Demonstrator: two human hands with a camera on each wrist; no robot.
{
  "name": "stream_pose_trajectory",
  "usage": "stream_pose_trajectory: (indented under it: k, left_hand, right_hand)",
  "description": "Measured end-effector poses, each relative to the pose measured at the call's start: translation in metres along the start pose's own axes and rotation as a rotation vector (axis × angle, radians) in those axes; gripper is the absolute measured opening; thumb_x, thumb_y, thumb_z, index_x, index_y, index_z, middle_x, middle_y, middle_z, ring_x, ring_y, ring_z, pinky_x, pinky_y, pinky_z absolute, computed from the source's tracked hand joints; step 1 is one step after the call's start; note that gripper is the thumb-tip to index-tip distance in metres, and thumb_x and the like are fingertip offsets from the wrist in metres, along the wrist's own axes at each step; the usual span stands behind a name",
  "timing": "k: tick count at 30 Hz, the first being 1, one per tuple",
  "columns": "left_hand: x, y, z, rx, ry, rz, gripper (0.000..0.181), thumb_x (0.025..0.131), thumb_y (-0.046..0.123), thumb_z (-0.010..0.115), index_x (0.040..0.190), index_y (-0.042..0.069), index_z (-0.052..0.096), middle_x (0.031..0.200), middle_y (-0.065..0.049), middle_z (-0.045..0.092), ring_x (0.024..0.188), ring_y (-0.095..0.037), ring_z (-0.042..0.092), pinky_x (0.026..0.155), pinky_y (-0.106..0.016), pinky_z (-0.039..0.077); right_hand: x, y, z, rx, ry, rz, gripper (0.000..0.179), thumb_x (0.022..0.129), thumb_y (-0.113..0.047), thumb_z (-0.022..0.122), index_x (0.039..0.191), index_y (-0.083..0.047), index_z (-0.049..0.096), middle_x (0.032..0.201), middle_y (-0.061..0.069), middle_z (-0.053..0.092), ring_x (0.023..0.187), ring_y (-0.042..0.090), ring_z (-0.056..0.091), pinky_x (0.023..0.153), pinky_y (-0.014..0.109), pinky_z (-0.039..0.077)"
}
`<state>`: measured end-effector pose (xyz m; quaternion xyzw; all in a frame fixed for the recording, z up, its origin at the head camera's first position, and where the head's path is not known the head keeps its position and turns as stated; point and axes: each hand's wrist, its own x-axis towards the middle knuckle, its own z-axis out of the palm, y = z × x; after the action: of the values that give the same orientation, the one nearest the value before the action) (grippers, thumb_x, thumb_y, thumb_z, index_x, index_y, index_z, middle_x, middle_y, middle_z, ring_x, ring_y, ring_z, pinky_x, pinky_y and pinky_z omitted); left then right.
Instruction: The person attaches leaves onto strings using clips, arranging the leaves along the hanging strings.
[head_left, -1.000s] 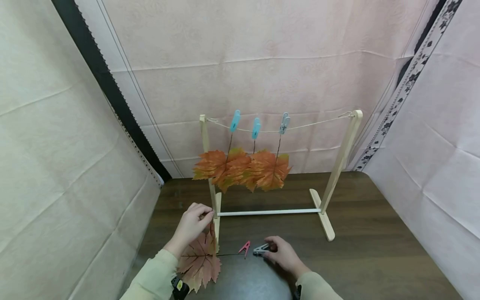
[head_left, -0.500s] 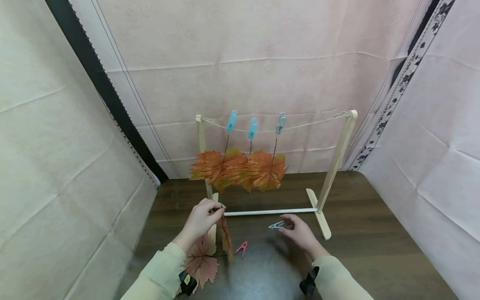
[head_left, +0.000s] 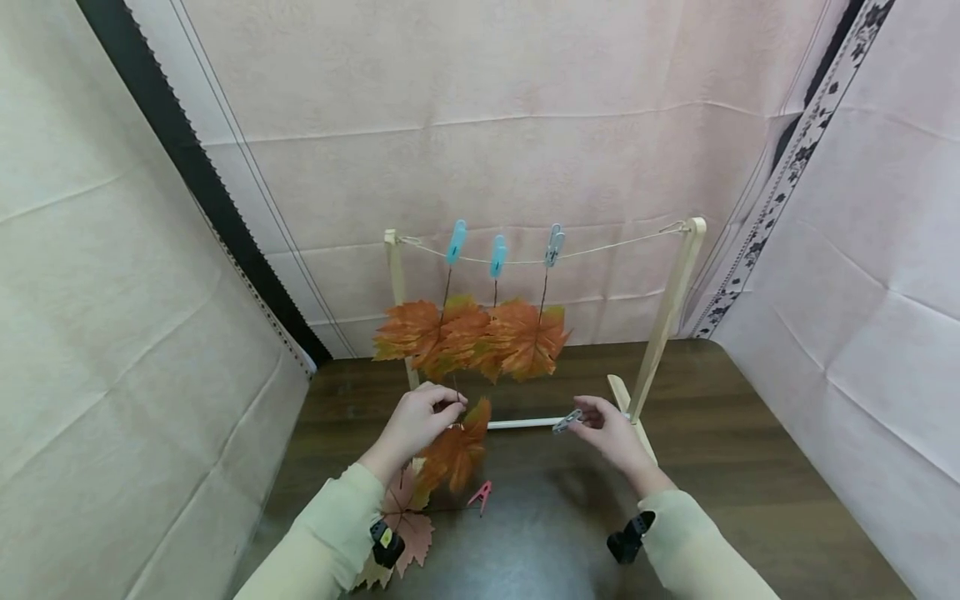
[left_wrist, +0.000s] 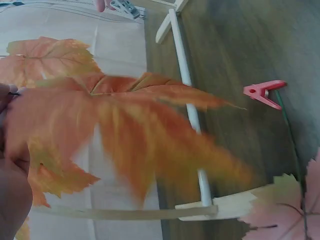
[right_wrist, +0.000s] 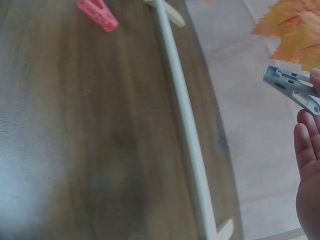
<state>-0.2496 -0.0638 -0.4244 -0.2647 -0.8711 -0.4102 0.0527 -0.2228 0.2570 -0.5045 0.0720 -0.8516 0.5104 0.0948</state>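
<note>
My left hand (head_left: 422,417) pinches the thin stem of an orange maple leaf (head_left: 453,454), which hangs below the fingers and looks blurred in the left wrist view. Between thumb and fingers, my right hand (head_left: 611,433) holds a grey-blue clothespin (right_wrist: 292,85). Both hands are in front of a small wooden drying rack, over its white bottom rod (head_left: 521,423) and below its string (head_left: 615,246). Several orange leaves (head_left: 532,337) hang from that string by two blue clothespins (head_left: 456,242) and a grey-blue one (head_left: 554,246).
On the table (head_left: 540,533) lies a pinkish leaf (head_left: 408,533), partly covered by the left forearm and held leaf. A pink clothespin (head_left: 481,496) is at its stem. The right post (head_left: 667,321) stands beyond the right hand. Pale cloth (head_left: 562,150) surrounds the table.
My left hand has lifted the orange leaf off the table and carried it up and right. My right hand has raised the grey-blue clothespin up and to the right, toward the rack.
</note>
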Motion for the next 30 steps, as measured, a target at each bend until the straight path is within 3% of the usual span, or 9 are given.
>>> stream_pose_trajectory:
  k: [5, 12, 19, 25, 30]
  left_hand:
    - [0.010, 0.011, 0.001, 0.001, 0.012, 0.019, 0.010, 0.084, 0.023, 0.056, 0.082, 0.030, 0.064, 0.081, 0.016, 0.055, 0.071, -0.004, 0.046, 0.060, -0.025, 0.042]
    - [0.022, 0.026, 0.003, -0.056, 0.015, 0.053, 0.012, 0.086, 0.022, 0.053, 0.079, 0.026, 0.062, 0.084, 0.012, 0.056, 0.074, -0.006, 0.046, 0.061, -0.026, 0.043]
    - [0.032, 0.039, 0.009, -0.063, 0.015, 0.026, 0.022, 0.087, 0.045, 0.044, 0.082, 0.032, 0.061, 0.084, 0.015, 0.053, 0.075, -0.006, 0.047, 0.062, -0.032, 0.040]
    - [0.042, 0.054, 0.013, -0.013, 0.045, 0.121, 0.018, 0.087, 0.035, 0.049, 0.087, 0.025, 0.064, 0.086, 0.018, 0.057, 0.079, -0.003, 0.045, 0.066, -0.024, 0.042]
    - [0.050, 0.065, 0.015, 0.006, 0.071, 0.157, 0.016, 0.087, 0.029, 0.052, 0.091, 0.022, 0.065, 0.088, 0.016, 0.059, 0.080, -0.002, 0.045, 0.067, -0.021, 0.043]
  right_hand:
    - [0.006, -0.013, -0.011, -0.004, 0.006, -0.024, 0.044, 0.075, -0.026, 0.067, 0.113, -0.010, 0.052, 0.096, 0.005, 0.057, 0.082, 0.017, 0.055, 0.070, 0.027, 0.046]
    - [0.011, -0.038, -0.029, -0.012, 0.057, -0.030, 0.046, 0.076, -0.027, 0.066, 0.116, -0.010, 0.050, 0.101, 0.008, 0.057, 0.088, 0.020, 0.055, 0.072, 0.031, 0.046]
    - [0.020, -0.058, -0.043, 0.035, 0.107, -0.043, 0.047, 0.079, -0.023, 0.064, 0.120, -0.007, 0.046, 0.105, 0.011, 0.055, 0.090, 0.018, 0.054, 0.072, 0.023, 0.045]
    - [0.030, -0.068, -0.051, 0.096, 0.173, -0.096, 0.047, 0.078, -0.015, 0.065, 0.119, -0.003, 0.045, 0.104, 0.013, 0.054, 0.085, 0.011, 0.053, 0.071, 0.016, 0.042]
    - [0.037, -0.077, -0.058, 0.135, 0.211, -0.105, 0.047, 0.078, -0.013, 0.065, 0.118, -0.001, 0.044, 0.102, 0.016, 0.053, 0.083, 0.008, 0.053, 0.069, 0.016, 0.043]
